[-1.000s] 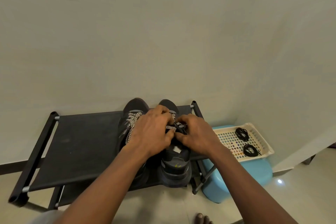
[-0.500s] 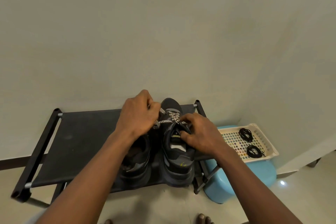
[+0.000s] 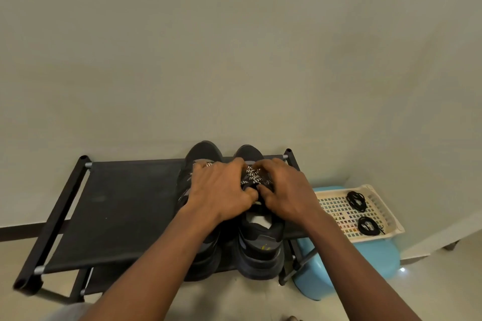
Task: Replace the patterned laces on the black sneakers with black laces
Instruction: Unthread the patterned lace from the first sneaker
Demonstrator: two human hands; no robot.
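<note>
Setup here is a black fabric shoe rack [image 3: 117, 211] pushed up against a plain pale wall [image 3: 234, 47], standing on a light glossy floor [image 3: 443, 281]. Most of the rack stretches off to the left of the left hand [image 3: 221, 190]. The two black sneakers [image 3: 260, 247] sit side by side on it, toes at the wall, right under both hands. Off to the right of the right hand [image 3: 284, 190] there's a blue stool [image 3: 370, 260] with a cream tray [image 3: 391, 219] on top. The black laces [image 3: 356, 200] lie in the tray as two coiled bundles, well apart from the hands.

Half a second back, the left hand was lifted toward the wall with the patterned lace [image 3: 251, 174] drawn out. Now it's down again, thumb beside thumb with the right hand over the tongue of the sneaker nearer the stool. Both hands have their fingers curled in, pinching the patterned lace where it crosses.

Writing-wise, nothing's legible. There's a small yellowish mark on the heel below the right wrist and a white tag inside that shoe, both too small to read.
</note>
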